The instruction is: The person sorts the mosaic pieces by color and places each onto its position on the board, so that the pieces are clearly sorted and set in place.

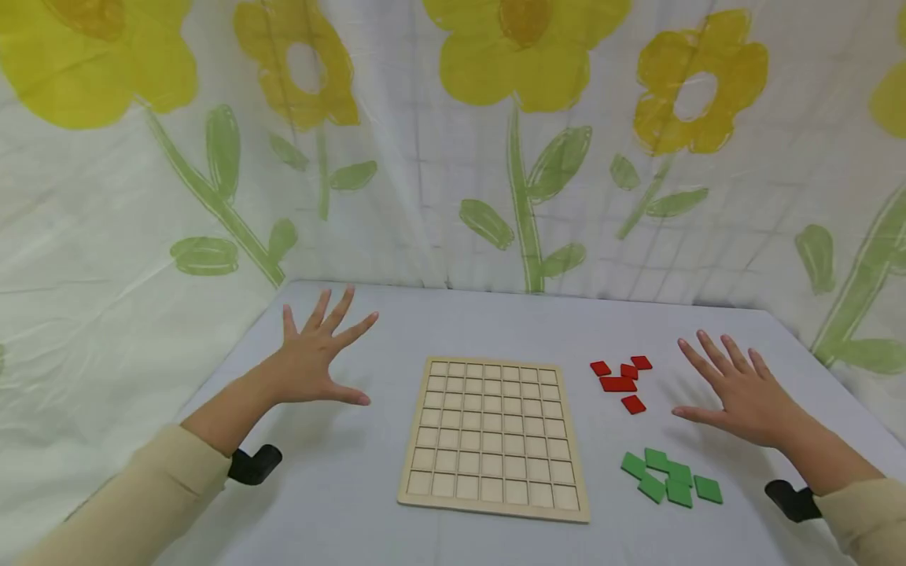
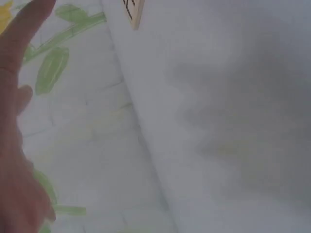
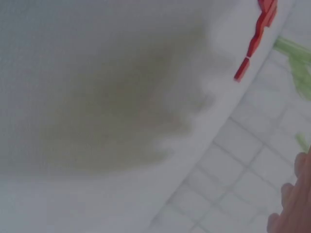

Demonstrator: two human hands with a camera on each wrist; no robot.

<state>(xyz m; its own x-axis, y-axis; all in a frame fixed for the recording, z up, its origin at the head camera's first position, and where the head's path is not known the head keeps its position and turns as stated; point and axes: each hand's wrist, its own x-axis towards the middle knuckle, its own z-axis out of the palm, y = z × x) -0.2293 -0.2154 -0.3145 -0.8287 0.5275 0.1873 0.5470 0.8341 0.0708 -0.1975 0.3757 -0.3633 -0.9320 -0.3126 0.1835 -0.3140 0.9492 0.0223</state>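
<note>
A square-celled wooden grid board [image 1: 493,507] lies flat on the white table, its cells holding nothing. To its right are several red tiles [image 1: 618,384], some touching one another. Nearer the front, several green square tiles [image 1: 679,493] form a loose cluster. My left hand [image 1: 311,362] hovers left of the board with fingers spread, touching nothing. My right hand [image 1: 746,397] hangs over the table to the right of the tiles, fingers spread too. The left wrist view catches a corner of the board [image 2: 137,19]; the right wrist view shows red tiles [image 3: 257,36].
The table [image 1: 340,503] has a white cover. Behind and around it hangs a white curtain [image 1: 396,196] printed with yellow flowers and green leaves. A black wrist mount [image 1: 256,465] sits under the left wrist, another black mount [image 1: 793,501] under the right.
</note>
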